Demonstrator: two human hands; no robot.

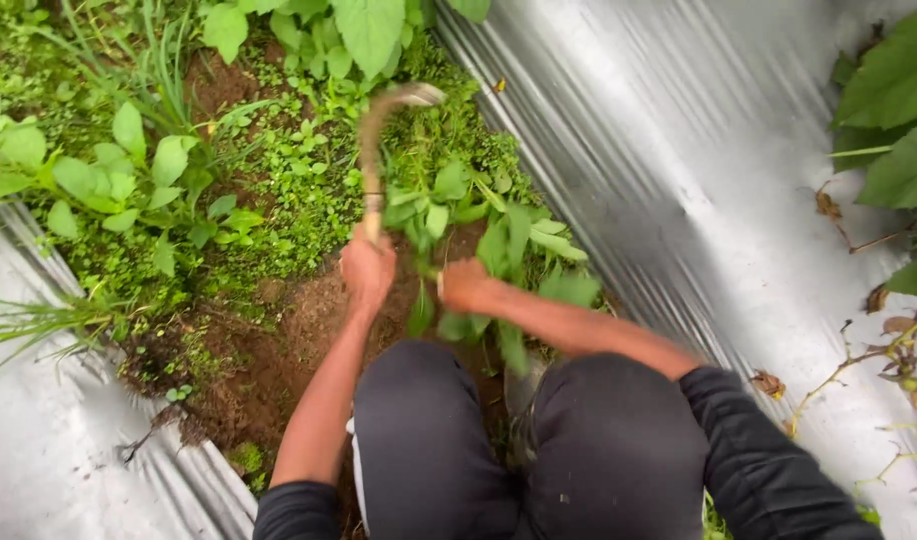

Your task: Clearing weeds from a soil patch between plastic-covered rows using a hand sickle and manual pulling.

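person squats over a strip of soil (279,350) between two runs of silver plastic mulch (699,170), knees at the frame bottom. left hand (367,272) is clenched round the handle of a sickle (371,150); the curved blade arcs up and fwd, tip blurred over low green weeds (299,190). right hand (465,285) is closed on a leafy weed (509,250), fingers wrapped low on the stems, leaves spilling out both sides. both hands sit near each other, just above the bare brown patch. step in hand, by my read: weeding w/ the sickle, plant gripped and blade raised or mid-swing, can't tell which bc of blur. next move prob calls for bringing the blade down at the stem base close to the soil while the right hand pulls the plant taut, keeping the edge away from the fingers and off the mulch. taller leafy plants (129,180) stand to the left, more leaves (899,110) on the far right.
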